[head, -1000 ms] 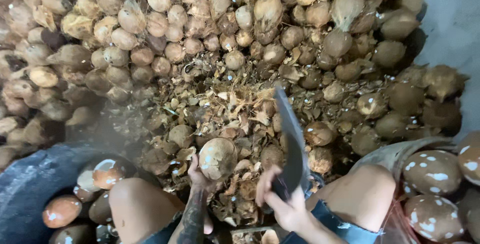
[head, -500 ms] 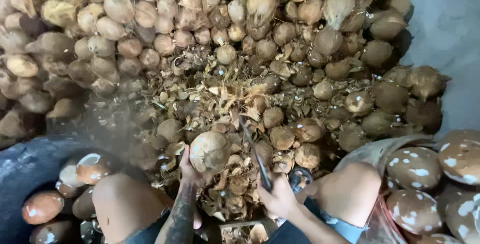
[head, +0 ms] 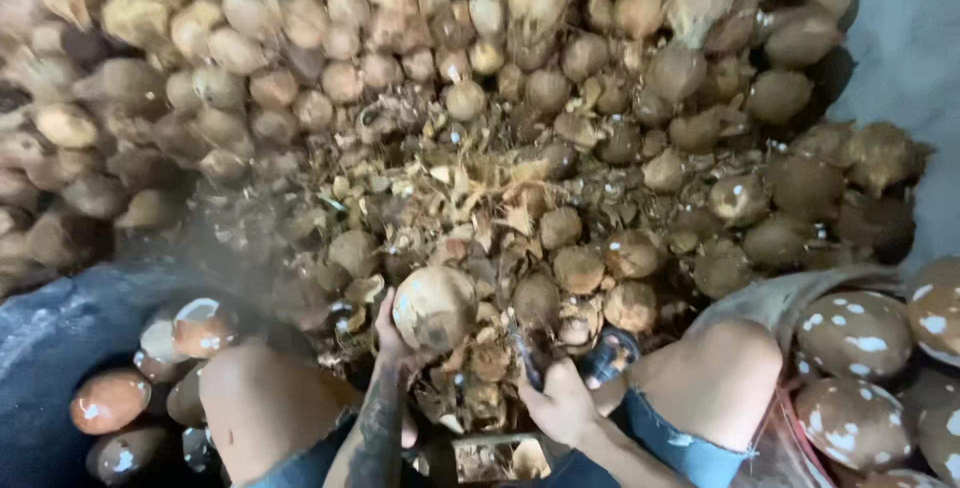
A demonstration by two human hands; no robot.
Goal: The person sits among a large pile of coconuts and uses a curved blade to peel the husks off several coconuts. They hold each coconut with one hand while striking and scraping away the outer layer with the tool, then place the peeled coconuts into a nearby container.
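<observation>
The left hand (head: 388, 333) was cupped against one husked coconut (head: 434, 306), held above the husk scraps (head: 470, 198) between the knees. The right hand (head: 560, 403) was clamped on one blade handle (head: 527, 356); the blade itself was hard to make out. The piled coconuts (head: 400, 28) behind were too many to count.

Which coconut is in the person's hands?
The pale round coconut gripped by the left hand; every other coconut lies loose in the heap.
</observation>
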